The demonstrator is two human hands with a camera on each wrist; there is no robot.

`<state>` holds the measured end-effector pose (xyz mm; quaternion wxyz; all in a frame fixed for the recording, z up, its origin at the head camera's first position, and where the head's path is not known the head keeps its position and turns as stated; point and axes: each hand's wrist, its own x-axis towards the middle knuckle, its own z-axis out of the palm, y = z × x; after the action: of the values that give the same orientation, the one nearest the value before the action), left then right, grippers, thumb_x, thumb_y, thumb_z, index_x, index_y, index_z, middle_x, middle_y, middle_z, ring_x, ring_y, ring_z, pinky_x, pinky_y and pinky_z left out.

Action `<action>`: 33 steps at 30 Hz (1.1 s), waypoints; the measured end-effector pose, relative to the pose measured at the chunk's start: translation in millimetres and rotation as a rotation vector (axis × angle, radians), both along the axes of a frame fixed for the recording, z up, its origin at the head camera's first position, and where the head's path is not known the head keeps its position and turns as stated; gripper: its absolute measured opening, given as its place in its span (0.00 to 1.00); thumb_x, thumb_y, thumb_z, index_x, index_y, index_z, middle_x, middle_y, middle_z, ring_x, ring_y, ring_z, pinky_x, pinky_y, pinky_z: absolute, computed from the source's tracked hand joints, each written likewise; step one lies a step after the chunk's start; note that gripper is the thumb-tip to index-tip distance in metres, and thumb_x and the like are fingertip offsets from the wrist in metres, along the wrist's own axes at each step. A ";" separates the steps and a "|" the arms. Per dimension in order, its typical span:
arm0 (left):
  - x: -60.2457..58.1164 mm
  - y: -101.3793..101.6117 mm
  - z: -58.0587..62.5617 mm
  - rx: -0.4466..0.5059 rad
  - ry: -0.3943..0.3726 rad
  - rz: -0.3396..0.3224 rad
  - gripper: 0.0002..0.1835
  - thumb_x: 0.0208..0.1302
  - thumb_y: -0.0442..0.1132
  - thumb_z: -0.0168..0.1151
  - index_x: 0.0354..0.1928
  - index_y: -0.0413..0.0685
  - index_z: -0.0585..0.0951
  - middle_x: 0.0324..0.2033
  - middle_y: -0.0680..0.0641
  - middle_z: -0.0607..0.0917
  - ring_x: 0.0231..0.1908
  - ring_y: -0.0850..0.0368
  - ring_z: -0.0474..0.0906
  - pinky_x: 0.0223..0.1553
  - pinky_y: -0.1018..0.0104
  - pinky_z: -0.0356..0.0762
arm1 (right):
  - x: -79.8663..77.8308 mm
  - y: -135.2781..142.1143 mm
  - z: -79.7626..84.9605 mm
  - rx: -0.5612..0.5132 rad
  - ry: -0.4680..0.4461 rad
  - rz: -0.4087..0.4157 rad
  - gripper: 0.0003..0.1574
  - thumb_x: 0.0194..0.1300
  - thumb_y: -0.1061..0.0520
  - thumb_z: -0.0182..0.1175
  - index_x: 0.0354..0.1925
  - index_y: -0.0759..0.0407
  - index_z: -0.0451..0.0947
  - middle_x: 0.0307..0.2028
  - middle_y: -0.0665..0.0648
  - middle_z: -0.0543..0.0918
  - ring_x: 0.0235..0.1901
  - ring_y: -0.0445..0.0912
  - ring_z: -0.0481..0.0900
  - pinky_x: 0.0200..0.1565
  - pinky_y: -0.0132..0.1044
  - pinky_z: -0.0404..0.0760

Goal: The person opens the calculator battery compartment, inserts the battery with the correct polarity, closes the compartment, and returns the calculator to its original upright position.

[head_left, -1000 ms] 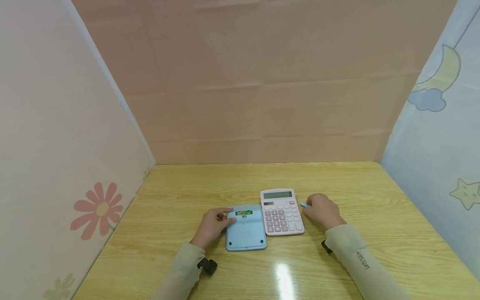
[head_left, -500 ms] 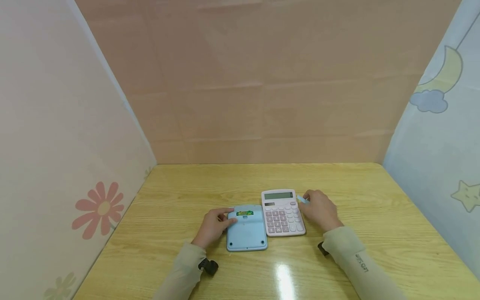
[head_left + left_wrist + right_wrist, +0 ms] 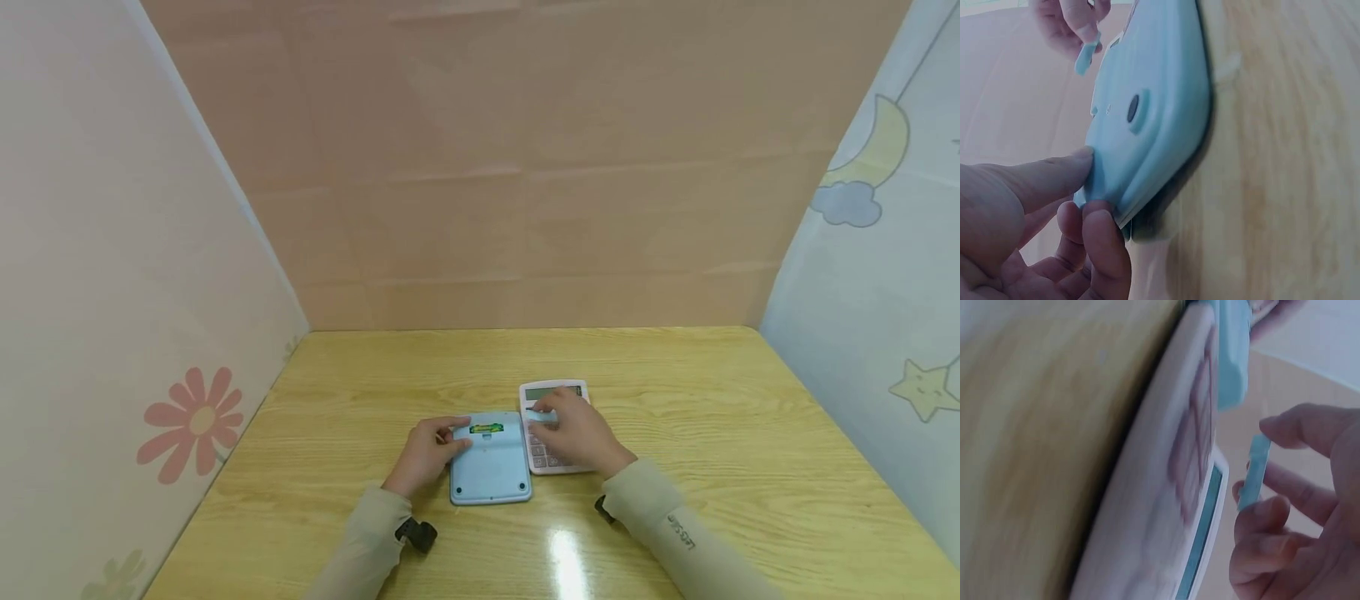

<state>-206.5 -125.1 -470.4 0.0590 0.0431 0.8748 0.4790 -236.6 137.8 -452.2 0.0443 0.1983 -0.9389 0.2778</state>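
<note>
Light-blue calculator [image 3: 491, 468]: is lying back side up on the tabletop [image 3: 375, 367], the left hand [image 3: 423, 454] gripping its upper left side.
Green-yellow battery [image 3: 487, 428]: is showing crosswise, uncovered, in that back.
Small light-blue cover [image 3: 1254, 475]: is hovering over the pink calculator [image 3: 540, 454], the right hand [image 3: 577, 429] pinching it.

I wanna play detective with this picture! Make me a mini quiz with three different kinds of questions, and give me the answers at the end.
1. True or false: the left hand grips the edge of the blue calculator, whose back faces up.
2. Fill the gap: the pink calculator lies face ____.
3. What does the right hand pinch?
A) a pencil
B) a small blue piece
C) a spoon

Key: 1. True; 2. up; 3. B
</note>
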 end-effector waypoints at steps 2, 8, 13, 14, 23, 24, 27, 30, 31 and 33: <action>-0.2 -0.2 0.0 0.006 -0.006 -0.002 0.19 0.59 0.40 0.65 0.55 0.53 0.80 0.29 0.47 0.73 0.22 0.58 0.67 0.20 0.69 0.69 | 2.5 -8.4 -0.5 0.001 0.001 0.048 0.12 0.57 0.51 0.65 0.40 0.52 0.82 0.37 0.48 0.76 0.33 0.39 0.73 0.36 0.36 0.75; -1.9 -1.4 -1.8 -0.014 0.014 -0.006 0.18 0.60 0.41 0.65 0.53 0.55 0.81 0.29 0.48 0.74 0.24 0.58 0.69 0.22 0.69 0.70 | 3.3 -31.8 -1.2 0.012 0.009 0.147 0.12 0.57 0.50 0.64 0.41 0.50 0.80 0.37 0.46 0.76 0.38 0.41 0.76 0.40 0.37 0.76; -3.1 -1.5 -3.7 -0.002 0.026 -0.016 0.19 0.59 0.41 0.65 0.54 0.54 0.80 0.28 0.47 0.74 0.22 0.59 0.69 0.20 0.69 0.71 | 2.2 -49.8 0.9 0.031 0.016 0.199 0.12 0.58 0.49 0.63 0.41 0.50 0.79 0.37 0.47 0.76 0.39 0.43 0.76 0.39 0.37 0.76; -3.2 -1.4 -3.9 0.002 0.024 -0.016 0.19 0.59 0.41 0.65 0.54 0.54 0.80 0.28 0.47 0.74 0.21 0.59 0.69 0.20 0.69 0.71 | 2.4 -52.8 1.3 0.041 0.015 0.205 0.13 0.59 0.49 0.63 0.42 0.50 0.79 0.37 0.47 0.76 0.39 0.42 0.76 0.39 0.37 0.76; -2.5 -1.0 -3.7 0.034 0.028 -0.027 0.16 0.59 0.40 0.65 0.50 0.54 0.82 0.26 0.46 0.74 0.17 0.60 0.67 0.18 0.69 0.69 | 6.3 -65.4 -2.1 0.090 0.043 0.209 0.13 0.60 0.47 0.63 0.42 0.50 0.80 0.38 0.48 0.77 0.36 0.40 0.76 0.37 0.34 0.77; -2.4 -1.2 -3.6 0.037 0.023 -0.023 0.15 0.59 0.40 0.65 0.50 0.54 0.82 0.26 0.47 0.74 0.17 0.59 0.67 0.18 0.69 0.69 | 6.4 -65.6 -2.7 0.089 0.048 0.208 0.13 0.60 0.47 0.63 0.42 0.50 0.81 0.39 0.49 0.77 0.36 0.40 0.75 0.36 0.34 0.77; -2.1 -1.8 -3.6 0.043 0.027 -0.029 0.15 0.60 0.40 0.65 0.50 0.55 0.82 0.26 0.46 0.74 0.17 0.58 0.68 0.18 0.68 0.70 | 6.2 -66.0 -3.0 0.089 0.052 0.205 0.13 0.61 0.47 0.62 0.42 0.50 0.82 0.39 0.49 0.77 0.35 0.40 0.75 0.35 0.33 0.76; -2.0 -1.2 -3.5 0.036 0.034 -0.035 0.15 0.60 0.40 0.65 0.50 0.55 0.82 0.26 0.46 0.74 0.17 0.58 0.68 0.18 0.68 0.70 | 5.6 -65.9 -2.7 0.094 0.050 0.204 0.13 0.62 0.48 0.62 0.42 0.51 0.83 0.39 0.50 0.76 0.34 0.40 0.74 0.34 0.33 0.76; -1.9 -0.7 -3.2 0.032 0.040 -0.036 0.15 0.60 0.40 0.65 0.50 0.55 0.82 0.26 0.46 0.75 0.18 0.58 0.68 0.18 0.68 0.70 | 5.3 -65.7 -2.6 0.095 0.049 0.199 0.12 0.62 0.48 0.61 0.42 0.51 0.83 0.39 0.50 0.77 0.35 0.40 0.75 0.35 0.33 0.76; -2.0 0.4 -2.7 0.023 0.051 -0.036 0.14 0.60 0.40 0.65 0.49 0.55 0.83 0.26 0.47 0.75 0.18 0.58 0.67 0.18 0.69 0.69 | 4.2 -65.1 -3.0 0.093 0.053 0.184 0.10 0.63 0.50 0.61 0.41 0.51 0.83 0.39 0.50 0.77 0.36 0.41 0.75 0.35 0.34 0.76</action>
<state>-208.5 -124.8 -473.1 0.0448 0.0715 0.8696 0.4865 -232.3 72.6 -455.2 0.0340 0.2929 -0.9270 0.2315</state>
